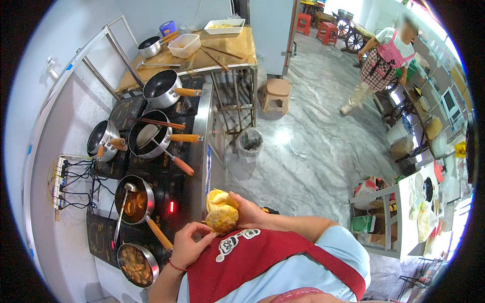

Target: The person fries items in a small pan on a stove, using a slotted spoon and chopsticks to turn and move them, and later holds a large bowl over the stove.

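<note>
A yellow, golden-brown piece of food (pixel 222 219), split like an opened bun, is held in front of my red apron; its exact kind is unclear. My right hand (pixel 247 211) cups it from the right side, with the thumb up along its edge. At its lower left edge, my left hand (pixel 191 243) pinches with thumb and fingertips. Closest to my left forearm are a pan of stewed pieces (pixel 134 266) and a pan of red-brown broth (pixel 135 208) with a metal ladle (pixel 121 214) in it.
Farther along the black cooktops (pixel 166 174), a saucepan (pixel 151 149) holds a strainer, with chopsticks across it. More wooden-handled pans stand nearby. A wooden table (pixel 237 45) bears trays. A stool (pixel 276 96) and a lined bin (pixel 250 142) stand on the floor; a person (pixel 381 63) stands far right.
</note>
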The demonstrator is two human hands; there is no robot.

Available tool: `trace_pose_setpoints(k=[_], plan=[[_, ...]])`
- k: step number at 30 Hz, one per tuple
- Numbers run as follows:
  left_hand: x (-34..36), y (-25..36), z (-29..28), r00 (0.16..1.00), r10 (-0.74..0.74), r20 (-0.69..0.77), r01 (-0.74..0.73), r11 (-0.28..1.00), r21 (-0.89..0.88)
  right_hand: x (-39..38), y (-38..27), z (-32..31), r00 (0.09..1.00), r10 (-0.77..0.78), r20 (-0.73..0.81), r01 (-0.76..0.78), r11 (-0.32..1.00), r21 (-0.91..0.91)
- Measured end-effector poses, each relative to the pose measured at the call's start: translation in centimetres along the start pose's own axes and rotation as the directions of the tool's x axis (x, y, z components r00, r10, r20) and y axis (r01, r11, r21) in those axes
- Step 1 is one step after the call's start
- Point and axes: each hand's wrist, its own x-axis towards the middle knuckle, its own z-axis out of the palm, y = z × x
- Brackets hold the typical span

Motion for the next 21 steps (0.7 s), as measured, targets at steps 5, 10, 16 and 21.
trace_pose_setpoints(k=[5,10,16,21], plan=[[-0.2,-0.3,0.4,0.999,0.028,-0.016,-0.029,0.999,-0.02,0.0,0.2,0.0,1.0,0.008,0.006,-0.008,1.0,0.01],[-0.1,0.6,0.2,0.986,0.037,-0.162,-0.016,0.992,0.128,-0.5,0.0,0.7,0.999,-0.013,-0.034,0.012,1.0,-0.028],[0.5,0.3,1.0,0.995,-0.019,-0.095,0.01,0.996,-0.09,-1.2,-0.3,1.7,0.997,-0.05,-0.064,0.051,0.999,0.013],[0.8,-0.6,1.0,0.993,-0.111,0.045,0.117,0.978,-0.17,-1.1,-0.3,1.7,0.998,-0.041,-0.053,0.041,0.999,0.004]])
